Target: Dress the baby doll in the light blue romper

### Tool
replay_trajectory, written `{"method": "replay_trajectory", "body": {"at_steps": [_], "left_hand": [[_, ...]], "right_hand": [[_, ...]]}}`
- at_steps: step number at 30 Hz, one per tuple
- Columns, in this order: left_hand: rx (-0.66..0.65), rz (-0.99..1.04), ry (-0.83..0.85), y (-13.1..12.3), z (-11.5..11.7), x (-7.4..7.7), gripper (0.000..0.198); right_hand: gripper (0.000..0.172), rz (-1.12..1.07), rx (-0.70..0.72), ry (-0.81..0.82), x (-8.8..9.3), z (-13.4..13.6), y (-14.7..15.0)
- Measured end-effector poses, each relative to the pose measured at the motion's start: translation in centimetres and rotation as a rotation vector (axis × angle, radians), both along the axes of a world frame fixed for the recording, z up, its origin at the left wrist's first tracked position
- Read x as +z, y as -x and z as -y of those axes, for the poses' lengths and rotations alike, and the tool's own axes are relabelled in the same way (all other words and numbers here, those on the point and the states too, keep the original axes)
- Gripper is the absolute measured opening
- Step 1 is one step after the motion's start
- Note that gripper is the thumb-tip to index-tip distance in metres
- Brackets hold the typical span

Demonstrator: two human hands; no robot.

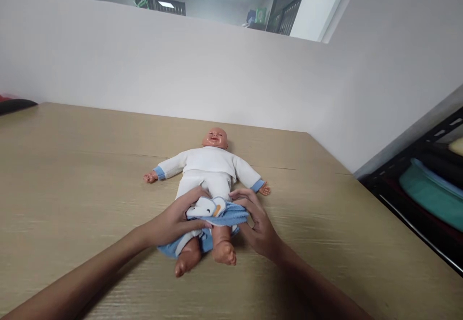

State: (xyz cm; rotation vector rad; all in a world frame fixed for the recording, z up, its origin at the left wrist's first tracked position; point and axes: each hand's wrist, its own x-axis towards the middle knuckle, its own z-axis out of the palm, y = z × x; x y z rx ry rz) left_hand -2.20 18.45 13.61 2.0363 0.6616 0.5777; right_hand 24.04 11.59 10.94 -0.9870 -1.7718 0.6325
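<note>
doll (211, 165) lying face up mid-table (72, 165), head away, arms spread, white top on; blue trousers (226, 215) bunched at the thighs, part-way along the legs, bare feet toward the camera; could snag on a knee or twist at the waist if tugged unevenly, one side ahead of the other; could drag the whole doll along the smooth wood if pulled without steadying the body. left hand (173, 223) closed on the waistband and the white duck patch, thumb under; right hand (258, 223) pinching the band's other side, fingers curled narrow.
</note>
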Motion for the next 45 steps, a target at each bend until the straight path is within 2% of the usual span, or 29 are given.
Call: {"method": "replay_trajectory", "body": {"at_steps": [3,8,10,13,15,17,19,21,23,27,32,36,41,45], "left_hand": [[0.026,0.042,0.007,-0.1,0.0,-0.1,0.042],[0.074,0.061,0.127,-0.2,-0.3,-0.7,0.041],[0.025,0.025,0.137,-0.3,-0.3,-0.5,0.043],[-0.039,-0.052,0.111,0.1,0.0,0.6,0.054],[-0.048,-0.086,0.072,0.8,0.4,1.7,0.059],[-0.038,-0.100,0.030,1.7,0.8,2.6,0.054],[0.034,-0.132,-0.045,2.9,1.2,2.9,0.046],[0.136,-0.191,-0.136,4.1,1.5,2.6,0.039],[0.176,-0.230,-0.144,5.1,1.8,2.1,0.036],[0.121,-0.133,0.087,6.1,1.7,1.8,0.032],[0.173,0.012,0.203,4.3,-0.1,1.9,0.036],[0.279,-0.011,0.208,3.0,-1.8,0.4,0.047],[0.379,0.043,-0.048,3.6,-2.9,-1.6,0.038],[0.386,0.147,0.060,3.0,-4.6,-3.0,0.039]], "right_hand": [[0.013,-0.144,0.080,0.166,-0.7,-0.5,0.2],[0.039,-0.282,0.205,0.466,-1.5,-1.1,-0.3],[0.052,-0.257,0.261,0.499,-1.3,-1.2,-0.7],[0.067,-0.190,0.302,0.483,-0.9,-1.2,-1.2],[0.063,-0.173,0.283,0.441,-0.7,-1.1,-1.3],[0.051,-0.153,0.236,0.397,-0.8,-1.0,-1.3],[0.041,-0.131,0.176,0.407,-0.9,-0.7,-1.3],[0.039,-0.100,0.102,0.445,-0.9,-0.6,-1.4],[0.044,-0.044,0.060,0.468,-0.7,-0.8,-1.3],[0.035,-0.076,0.077,0.438,0.2,-2.3,-0.6],[0.039,-0.308,-0.157,0.424,-0.3,-6.0,1.2],[0.044,-0.357,-0.276,0.438,-1.4,-8.6,1.5],[0.038,-0.246,-0.227,0.343,-2.0,-9.0,0.8],[0.035,-0.236,-0.272,0.310,-2.6,-9.8,1.0]]}}
